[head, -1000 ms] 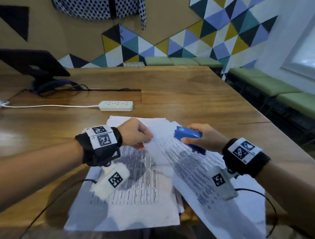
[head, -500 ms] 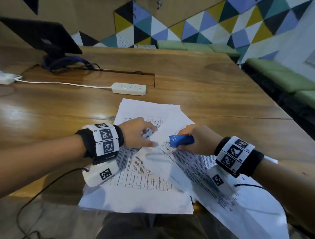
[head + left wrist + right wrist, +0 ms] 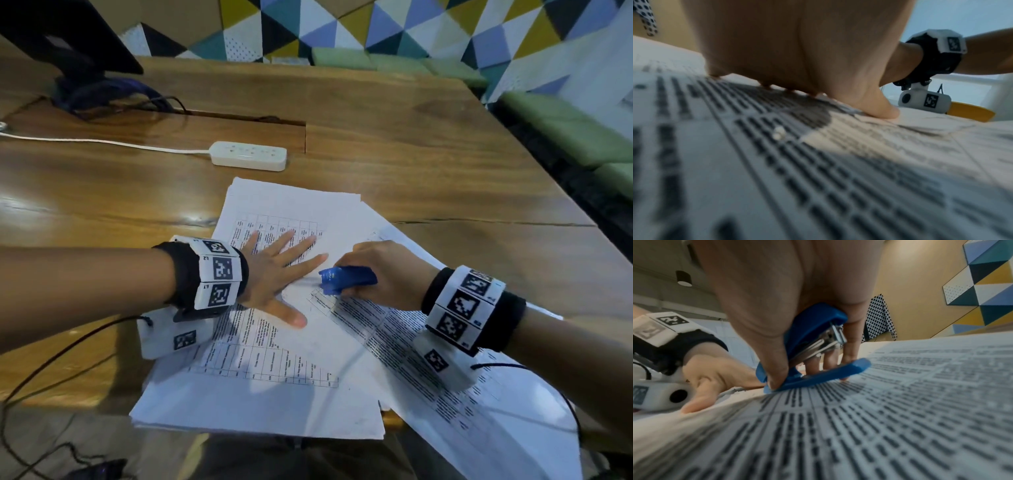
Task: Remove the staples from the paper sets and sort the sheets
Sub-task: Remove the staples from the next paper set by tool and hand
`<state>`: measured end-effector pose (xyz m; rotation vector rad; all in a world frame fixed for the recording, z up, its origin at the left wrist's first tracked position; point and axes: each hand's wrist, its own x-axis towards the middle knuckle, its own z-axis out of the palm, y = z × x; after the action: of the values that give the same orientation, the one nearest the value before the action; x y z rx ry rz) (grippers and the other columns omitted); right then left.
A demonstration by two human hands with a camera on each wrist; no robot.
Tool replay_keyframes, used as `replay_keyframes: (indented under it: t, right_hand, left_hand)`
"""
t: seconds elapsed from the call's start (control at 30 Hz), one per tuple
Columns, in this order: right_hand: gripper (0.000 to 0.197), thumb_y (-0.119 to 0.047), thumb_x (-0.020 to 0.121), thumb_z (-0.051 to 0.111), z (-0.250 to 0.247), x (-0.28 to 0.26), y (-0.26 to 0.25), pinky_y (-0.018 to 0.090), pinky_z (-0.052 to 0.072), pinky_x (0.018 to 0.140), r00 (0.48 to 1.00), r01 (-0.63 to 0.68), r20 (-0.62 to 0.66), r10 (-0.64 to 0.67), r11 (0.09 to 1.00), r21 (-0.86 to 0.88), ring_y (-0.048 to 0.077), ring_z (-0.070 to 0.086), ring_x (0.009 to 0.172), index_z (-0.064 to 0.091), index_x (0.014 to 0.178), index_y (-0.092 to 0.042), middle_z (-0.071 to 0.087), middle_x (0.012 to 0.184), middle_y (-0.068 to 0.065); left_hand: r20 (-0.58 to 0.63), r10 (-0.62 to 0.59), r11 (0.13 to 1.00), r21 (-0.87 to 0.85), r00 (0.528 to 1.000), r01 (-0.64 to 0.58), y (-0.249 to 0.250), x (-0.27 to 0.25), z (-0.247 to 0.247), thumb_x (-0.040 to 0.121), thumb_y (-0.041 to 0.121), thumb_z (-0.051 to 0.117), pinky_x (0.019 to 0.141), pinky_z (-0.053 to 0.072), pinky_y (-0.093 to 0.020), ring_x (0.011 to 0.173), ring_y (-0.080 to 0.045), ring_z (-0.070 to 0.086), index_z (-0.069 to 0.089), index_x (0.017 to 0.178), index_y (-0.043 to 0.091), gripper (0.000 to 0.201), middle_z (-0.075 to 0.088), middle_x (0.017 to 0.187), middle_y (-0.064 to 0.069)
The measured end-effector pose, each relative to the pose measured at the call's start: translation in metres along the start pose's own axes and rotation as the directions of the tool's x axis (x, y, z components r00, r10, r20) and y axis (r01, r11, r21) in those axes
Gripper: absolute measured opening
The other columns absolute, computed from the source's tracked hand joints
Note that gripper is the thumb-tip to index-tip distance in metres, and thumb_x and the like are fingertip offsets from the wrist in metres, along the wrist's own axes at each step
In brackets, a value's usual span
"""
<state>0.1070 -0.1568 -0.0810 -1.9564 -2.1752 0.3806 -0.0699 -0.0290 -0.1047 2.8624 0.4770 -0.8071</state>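
Wood filled most of the head view: a long brown table [image 3: 411,144] with a black stand and a white power strip [image 3: 248,156] at its far side, and a wall of coloured triangles behind. Left of centre, the larger paper stack [image 3: 260,394] lay squared near the table's front edge, its top sheet printed with a table. On it the left hand [image 3: 274,274] lay flat, fingers straight and spread, palm pressing the sheets down; the left wrist view showed the thumb and palm [image 3: 818,56] bearing on the print. Just right of those fingertips sat the blue stapler [image 3: 346,279], its rear tip down on the corner of the second paper set [image 3: 462,394], which lay skewed over the first and ran off toward the right. The right hand [image 3: 387,274] was wrapped round that tool, thumb [image 3: 768,353] along one side and fingers behind, with the stapler's arms [image 3: 813,353] gaping apart and the metal magazine bare.

By my reading the work was early: the tool was set at a corner as though to prise out a staple, yet no staple itself could be made out, and no loose staples were visible. Both piles overlapped untidily, so pulling the fasteners and sorting the sheets into order seemingly remained to be done
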Motion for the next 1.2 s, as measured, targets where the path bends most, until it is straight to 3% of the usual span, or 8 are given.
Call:
replay_keyframes:
  t: [0.1,0.3,0.43,0.57,0.73,0.9,1.1,1.2]
  right_hand:
    - [0.03,-0.033,0.082,0.066,0.001,0.001,0.0,0.028,0.035,0.069,1.0,0.006,0.019,-0.006,1.0,-0.021,0.025,0.058,0.088,0.064,0.107,-0.017,0.063,0.094,0.005]
    - [0.031,-0.034,0.089,0.055,-0.002,0.003,-0.001,0.033,0.038,0.072,0.989,0.086,0.135,-0.065,0.983,-0.161,0.029,0.057,0.09,0.054,0.107,-0.01,0.059,0.103,0.006]
    - [0.03,-0.037,0.094,0.043,-0.003,0.005,-0.002,0.033,0.036,0.066,0.967,0.169,0.238,-0.096,0.936,-0.309,0.031,0.057,0.087,0.041,0.107,-0.01,0.058,0.104,0.007]
    - [0.027,-0.036,0.096,0.038,-0.003,0.009,-0.004,0.029,0.028,0.064,0.945,0.184,0.315,-0.091,0.941,-0.282,0.024,0.043,0.071,0.033,0.109,-0.013,0.058,0.103,0.006]
    - [0.033,-0.034,0.094,0.043,0.004,0.024,-0.009,0.031,0.031,0.065,0.936,0.201,0.339,-0.096,0.935,-0.291,0.032,0.057,0.087,0.034,0.119,-0.015,0.061,0.105,0.008]
    - [0.023,-0.034,0.094,0.043,-0.004,0.013,0.003,0.031,0.03,0.062,0.936,0.166,0.341,-0.082,0.96,-0.225,0.027,0.045,0.07,0.024,0.095,-0.021,0.058,0.092,0.006]
    - [0.022,-0.033,0.094,0.042,-0.004,0.012,0.0,0.03,0.026,0.06,0.936,0.139,0.348,-0.046,0.96,-0.245,0.011,0.032,0.053,0.025,0.095,-0.019,0.036,0.069,-0.007]
    - [0.021,-0.032,0.094,0.041,-0.005,0.013,0.0,0.031,0.028,0.06,0.938,0.141,0.344,-0.045,0.955,-0.261,0.021,0.036,0.058,0.024,0.094,-0.02,0.034,0.066,-0.008]
  left_hand:
    - [-0.017,-0.026,0.999,0.018,1.0,0.026,0.003,0.003,0.0,0.03,0.097,-0.007,0.106,-0.006,-0.065,0.139,-0.026,-0.028,-0.04,0.127,0.041,0.117,-0.044,0.136,0.011]
    - [-0.029,-0.052,0.996,0.076,0.998,0.054,0.017,0.004,-0.007,0.075,0.08,0.022,0.116,-0.01,-0.047,0.135,-0.016,-0.034,-0.032,0.139,0.02,0.103,-0.044,0.14,0.005]
    - [-0.066,-0.016,0.995,0.098,0.998,0.022,0.017,0.002,-0.006,0.066,0.081,0.009,0.117,-0.012,-0.038,0.132,-0.014,-0.037,-0.034,0.138,0.015,0.107,-0.046,0.139,0.002]
    - [-0.052,0.006,0.996,0.092,0.999,-0.001,0.018,0.002,-0.01,0.068,0.08,0.007,0.114,-0.015,-0.032,0.132,-0.013,-0.036,-0.033,0.138,0.011,0.106,-0.044,0.139,-0.001]
    - [-0.02,0.006,0.997,0.082,1.0,-0.004,0.018,0.002,-0.011,0.06,0.08,0.0,0.117,-0.011,-0.034,0.137,-0.016,-0.031,-0.029,0.14,0.012,0.109,-0.035,0.149,-0.005]
    - [-0.003,0.016,0.997,0.074,1.0,-0.016,0.015,0.004,-0.011,0.063,0.081,0.004,0.118,-0.008,-0.036,0.136,-0.015,-0.032,-0.031,0.139,0.011,0.109,-0.041,0.142,0.0]
    - [-0.027,0.024,0.999,0.045,0.999,-0.023,0.013,0.006,-0.007,0.061,0.088,0.006,0.117,-0.01,-0.035,0.135,-0.012,-0.033,-0.03,0.139,0.013,0.114,-0.042,0.14,0.003]
    - [-0.01,0.014,0.999,0.034,1.0,-0.014,0.014,0.005,-0.008,0.061,0.086,0.007,0.117,-0.012,-0.035,0.134,-0.011,-0.035,-0.031,0.139,0.013,0.113,-0.043,0.14,0.004]
